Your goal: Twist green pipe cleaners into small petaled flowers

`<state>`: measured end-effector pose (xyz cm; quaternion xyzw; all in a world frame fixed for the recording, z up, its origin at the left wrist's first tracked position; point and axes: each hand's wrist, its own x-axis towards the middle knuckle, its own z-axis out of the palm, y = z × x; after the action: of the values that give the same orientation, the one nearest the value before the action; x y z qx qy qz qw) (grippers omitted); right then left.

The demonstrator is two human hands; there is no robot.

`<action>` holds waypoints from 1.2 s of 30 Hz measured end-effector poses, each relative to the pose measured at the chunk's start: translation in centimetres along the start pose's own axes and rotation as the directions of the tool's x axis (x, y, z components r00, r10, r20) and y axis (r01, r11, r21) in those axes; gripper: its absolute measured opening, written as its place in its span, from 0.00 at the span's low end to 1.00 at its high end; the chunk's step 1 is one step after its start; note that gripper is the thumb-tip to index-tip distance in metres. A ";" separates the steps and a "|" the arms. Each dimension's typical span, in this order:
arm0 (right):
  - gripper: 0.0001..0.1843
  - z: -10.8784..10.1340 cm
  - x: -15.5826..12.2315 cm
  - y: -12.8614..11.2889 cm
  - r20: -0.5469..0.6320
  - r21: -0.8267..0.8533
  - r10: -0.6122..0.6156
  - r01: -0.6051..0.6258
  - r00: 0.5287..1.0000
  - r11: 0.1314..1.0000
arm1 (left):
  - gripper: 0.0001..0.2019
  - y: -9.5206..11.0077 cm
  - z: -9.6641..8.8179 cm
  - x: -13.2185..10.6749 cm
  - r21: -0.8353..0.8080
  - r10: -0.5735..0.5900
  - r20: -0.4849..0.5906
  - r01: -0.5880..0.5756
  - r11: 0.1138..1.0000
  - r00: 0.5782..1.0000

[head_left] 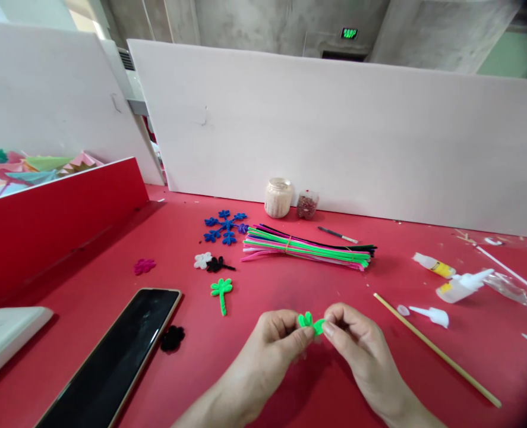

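Observation:
My left hand (277,340) and my right hand (354,334) meet low in the middle of the red table (89,279), and both pinch a small green pipe-cleaner piece (310,322) bent into loops. A finished green pipe-cleaner flower (221,291) lies to the left of my hands. Behind them lies a bundle of coloured pipe cleaners (308,248) tied in the middle.
A phone (116,356) lies at the lower left beside a black flower (173,338). Blue (225,226), white (202,260), black (218,264) and pink (144,266) shapes lie further back. Two jars (278,197) stand by the white board. Glue bottles (461,285) and a wooden stick (436,351) are at the right.

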<state>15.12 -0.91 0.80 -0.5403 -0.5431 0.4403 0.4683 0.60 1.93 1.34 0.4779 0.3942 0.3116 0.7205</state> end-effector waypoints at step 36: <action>0.05 -1.1 0.4 -0.2 0.136 -0.355 -0.340 0.366 0.931 0.860 | 0.11 0.4 0.1 0.1 0.083 0.089 -0.034 -0.086 0.993 0.995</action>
<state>16.19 -0.53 1.16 -0.4955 -0.7222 0.2536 0.4105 0.71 2.15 1.74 0.5177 0.3987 0.3353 0.6786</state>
